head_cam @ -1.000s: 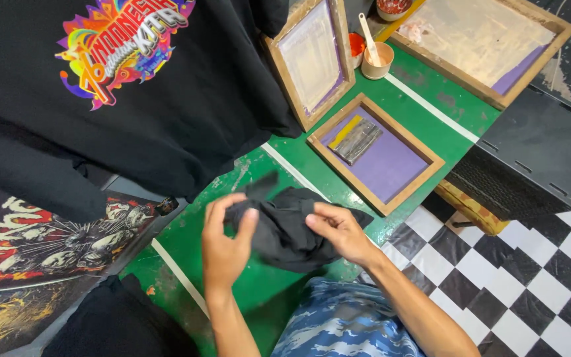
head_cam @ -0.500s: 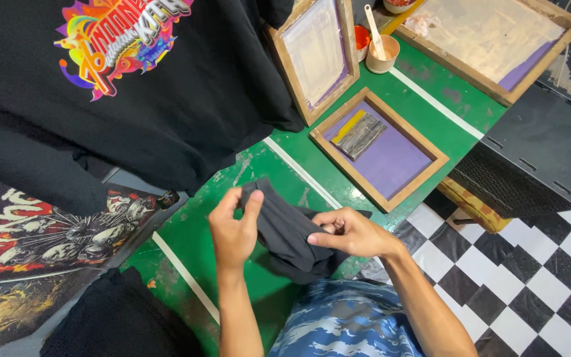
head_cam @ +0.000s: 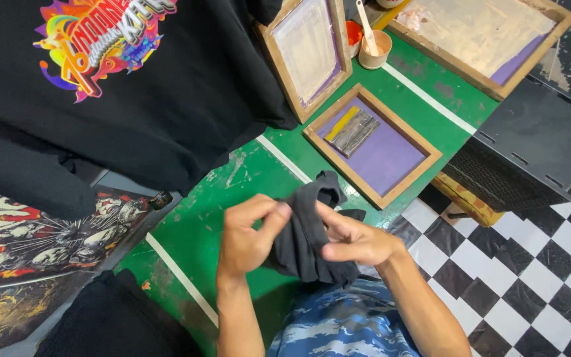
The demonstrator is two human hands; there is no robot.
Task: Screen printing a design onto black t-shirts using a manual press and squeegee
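Green-painted tabletop [head_cam: 246,192] with white stripes, seen from above. Nearest, the left hand [head_cam: 249,238] and right hand [head_cam: 351,239] both pinch a bunched dark cloth [head_cam: 305,231] between them, above the table edge; even finger tension would keep it gathered. Beyond lies a purple-meshed wooden screen frame [head_cam: 373,142].

Both hands have bunched the black cloth [head_cam: 305,241] tighter.
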